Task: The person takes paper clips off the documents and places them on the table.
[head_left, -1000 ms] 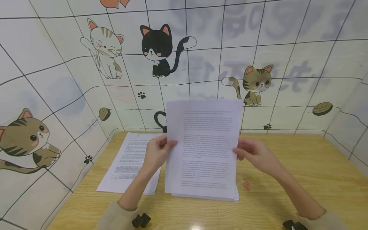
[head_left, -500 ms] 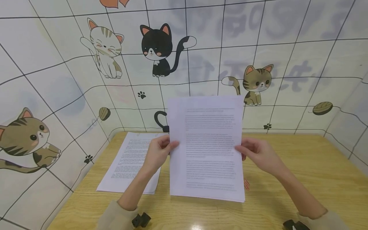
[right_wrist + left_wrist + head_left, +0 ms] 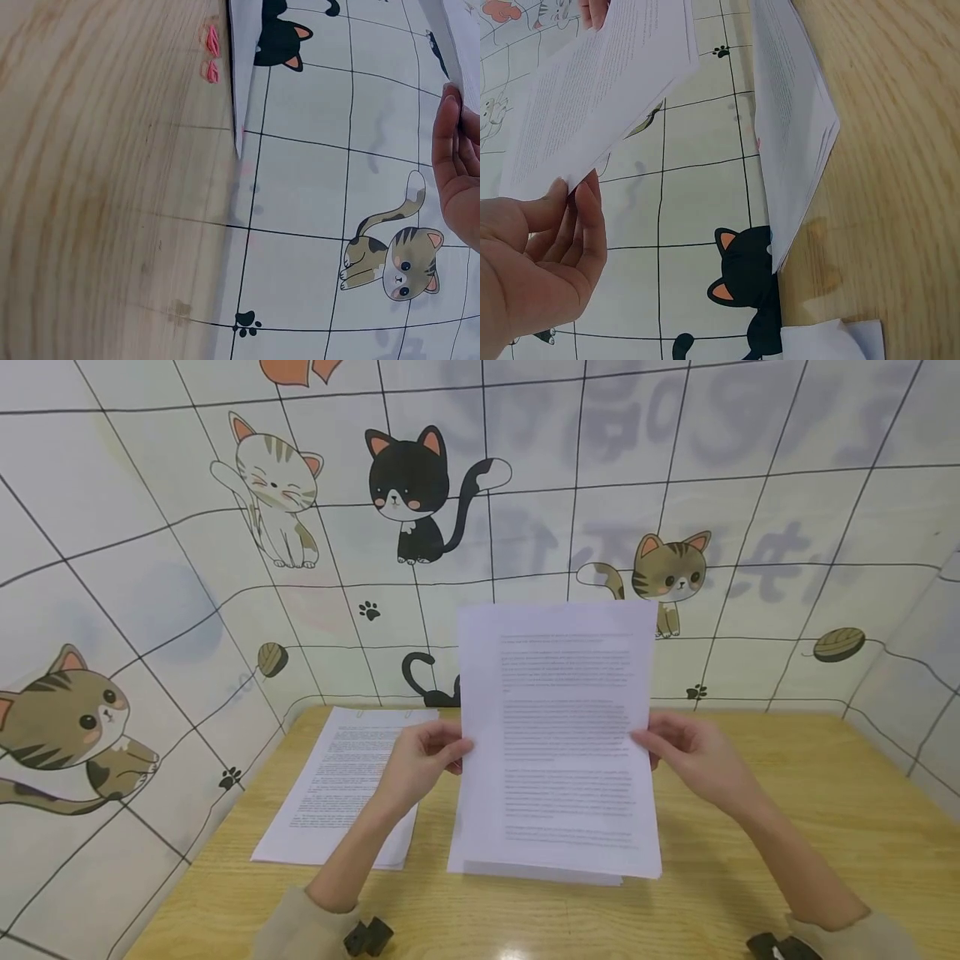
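Observation:
A printed paper [image 3: 566,735] stands raised in front of me, its text facing me. My left hand [image 3: 420,760] pinches its left edge between thumb and fingers. On the opposite edge, my right hand [image 3: 690,756] pinches the paper the same way. How many sheets are held I cannot tell. Below it on the table lies a paper stack [image 3: 795,135], mostly hidden by the held paper in the head view; only its lower edge shows. Two pink paper clips [image 3: 212,41] lie beside that stack in the right wrist view and are hidden in the head view.
Another printed stack [image 3: 337,785] lies at the left of the wooden table [image 3: 787,827], with light-coloured clips [image 3: 408,713] at its top edge. My left forearm crosses over its corner. A white grid-patterned wall covering [image 3: 540,543] with cartoon cats rises behind the table.
Both hands have moved the held paper to the right and slightly up, keeping their grip on its edges. The pink clips have become covered by it in the head view.

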`<state>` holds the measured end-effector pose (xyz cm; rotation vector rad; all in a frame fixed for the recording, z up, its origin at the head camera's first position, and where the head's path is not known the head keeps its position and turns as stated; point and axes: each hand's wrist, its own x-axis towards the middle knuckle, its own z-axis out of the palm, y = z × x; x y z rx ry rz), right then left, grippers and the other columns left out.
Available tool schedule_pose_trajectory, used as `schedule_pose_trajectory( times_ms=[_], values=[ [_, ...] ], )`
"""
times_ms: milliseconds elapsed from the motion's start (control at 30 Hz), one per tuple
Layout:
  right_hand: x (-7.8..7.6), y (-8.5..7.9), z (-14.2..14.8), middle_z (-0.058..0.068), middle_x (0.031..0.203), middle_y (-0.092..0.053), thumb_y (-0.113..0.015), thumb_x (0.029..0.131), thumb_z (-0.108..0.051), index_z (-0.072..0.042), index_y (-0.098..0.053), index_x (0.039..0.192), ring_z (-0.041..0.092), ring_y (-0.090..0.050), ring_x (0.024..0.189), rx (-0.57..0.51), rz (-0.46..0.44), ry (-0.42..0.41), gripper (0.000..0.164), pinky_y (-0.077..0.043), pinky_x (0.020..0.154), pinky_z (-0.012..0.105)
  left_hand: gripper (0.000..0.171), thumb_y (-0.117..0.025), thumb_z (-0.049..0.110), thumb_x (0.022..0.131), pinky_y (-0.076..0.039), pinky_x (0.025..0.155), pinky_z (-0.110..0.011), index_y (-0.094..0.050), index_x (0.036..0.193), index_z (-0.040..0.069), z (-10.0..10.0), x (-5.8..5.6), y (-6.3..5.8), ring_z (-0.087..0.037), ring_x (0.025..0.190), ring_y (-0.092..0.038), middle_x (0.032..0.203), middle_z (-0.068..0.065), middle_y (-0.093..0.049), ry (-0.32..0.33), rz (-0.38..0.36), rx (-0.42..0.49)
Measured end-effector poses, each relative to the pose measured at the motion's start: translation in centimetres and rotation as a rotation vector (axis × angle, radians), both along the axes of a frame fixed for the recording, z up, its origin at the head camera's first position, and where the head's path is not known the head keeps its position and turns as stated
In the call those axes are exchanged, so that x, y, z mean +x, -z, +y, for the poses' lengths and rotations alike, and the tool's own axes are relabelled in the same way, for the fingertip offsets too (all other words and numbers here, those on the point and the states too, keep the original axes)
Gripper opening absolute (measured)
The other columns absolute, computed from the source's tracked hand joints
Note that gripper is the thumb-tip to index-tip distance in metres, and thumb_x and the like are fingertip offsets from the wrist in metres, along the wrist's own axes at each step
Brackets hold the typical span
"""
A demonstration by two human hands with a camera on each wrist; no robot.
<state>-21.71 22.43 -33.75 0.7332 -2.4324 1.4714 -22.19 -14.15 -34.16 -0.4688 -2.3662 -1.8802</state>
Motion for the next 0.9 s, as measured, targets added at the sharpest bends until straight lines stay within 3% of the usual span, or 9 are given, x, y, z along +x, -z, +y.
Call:
schedule_pose_trajectory(
  times_ms=[400,900],
  values=[
    [0.3,-0.1,1.3,0.004,0.08,-0.071,-0.064,0.101,-0.013,0.001,-0.069,0.109,0.017,-0.064,0.065,0.052,0.026,0.147,0.017,-0.05,0.062,0.023,0.009,-0.075,0.005,0.091,-0.057,0.065,-0.026,-0.072,0.093,-0.004,1.9,0.3,0.6,-0.014,0.061,-0.062,0.072,-0.007,-0.068,-0.005,0.006,0.014],
    [0.2,-0.1,4.6,-0.002,0.079,-0.069,-0.066,0.099,-0.012,0.001,-0.07,0.11,0.011,-0.06,0.062,0.087,0.102,0.331,0.018,-0.044,0.055,0.019,0.009,-0.075,0.007,0.091,-0.057,0.062,-0.027,-0.073,0.09,-0.002,6.7,-0.7,0.7,-0.012,0.057,-0.062,0.069,-0.006,-0.068,0.018,0.015,0.034]
  ],
)
